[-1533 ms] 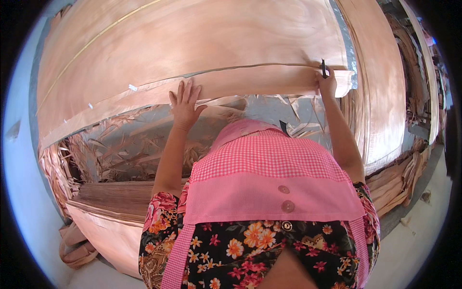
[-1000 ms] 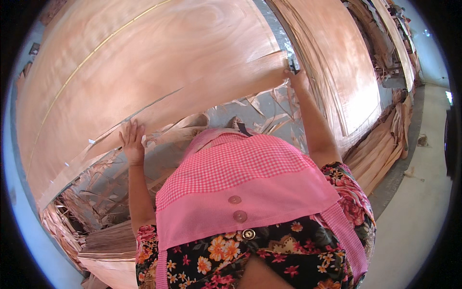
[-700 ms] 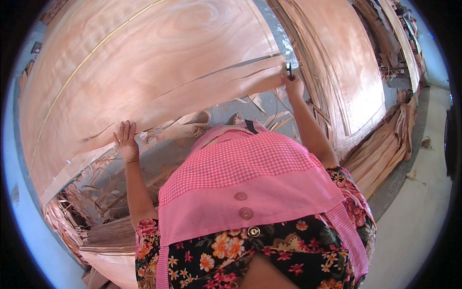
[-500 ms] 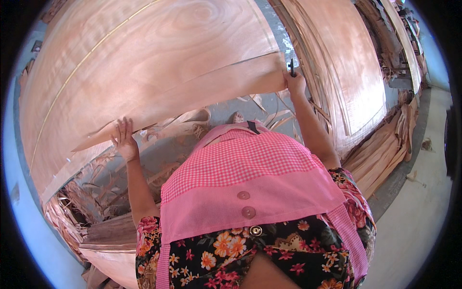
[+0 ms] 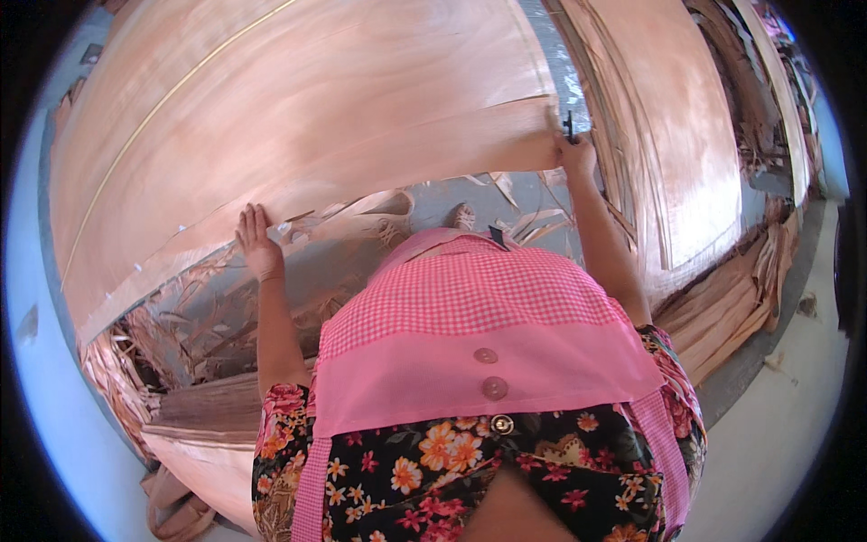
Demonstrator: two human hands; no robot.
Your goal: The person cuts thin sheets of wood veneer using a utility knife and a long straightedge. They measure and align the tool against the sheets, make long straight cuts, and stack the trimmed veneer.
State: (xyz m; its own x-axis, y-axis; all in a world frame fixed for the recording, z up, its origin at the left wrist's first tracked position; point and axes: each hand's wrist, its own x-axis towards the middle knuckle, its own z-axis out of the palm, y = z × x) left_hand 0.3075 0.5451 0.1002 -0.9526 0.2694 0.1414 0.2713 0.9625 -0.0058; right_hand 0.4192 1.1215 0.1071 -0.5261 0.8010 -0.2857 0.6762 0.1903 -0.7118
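A wide, pale reddish wood veneer sheet (image 5: pixel 343 117) lies before me, topmost in the view. My left hand (image 5: pixel 259 244) rests on its near edge, fingers stretched out flat and holding nothing. At the sheet's near right corner my right hand (image 5: pixel 578 155) is closed on a small black tool (image 5: pixel 568 125) that stands up from the fist; its kind is not clear. The same hand's fingers touch the end of a veneer strip (image 5: pixel 506 135) along the near edge. A split line separates part of this strip from the sheet.
A second stack of veneer sheets (image 5: pixel 691 135) lies to the right. Torn veneer scraps (image 5: pixel 190 330) litter the grey floor (image 5: pixel 438 200) between the sheet and me. Bundled offcuts (image 5: pixel 731 271) lie at the lower right. A yellowish line (image 5: pixel 153 113) crosses the sheet's left side.
The strip's left part, raised and pointed before, now lies flatter against the sheet beside my left hand. Both hands appear slightly farther right as the view has shifted.
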